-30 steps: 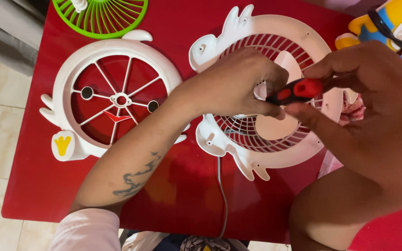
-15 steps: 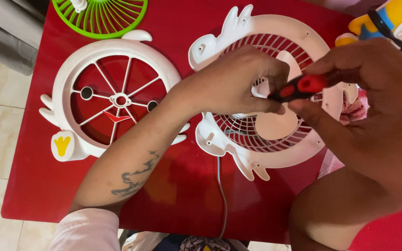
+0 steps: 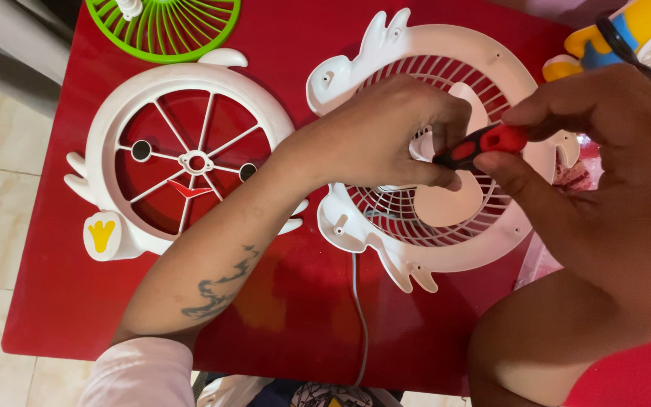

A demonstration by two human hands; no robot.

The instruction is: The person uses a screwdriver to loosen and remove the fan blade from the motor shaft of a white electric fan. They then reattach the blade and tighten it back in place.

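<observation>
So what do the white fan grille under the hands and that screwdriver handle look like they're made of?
The white fan grille looks like moulded plastic with a smooth, slightly glossy finish: thin even ribs, rounded tabs and moulded screw posts. The screwdriver handle, held by the right hand and touched by the left hand, seems to be red plastic with black, possibly rubbery, grip sections; its tip is hidden.

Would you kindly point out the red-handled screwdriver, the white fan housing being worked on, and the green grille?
red-handled screwdriver (image 3: 484, 143), head view, on the red part of the handle.
white fan housing (image 3: 484, 245), head view, on its lower right rim.
green grille (image 3: 171, 26), head view, on its ribs.
</observation>
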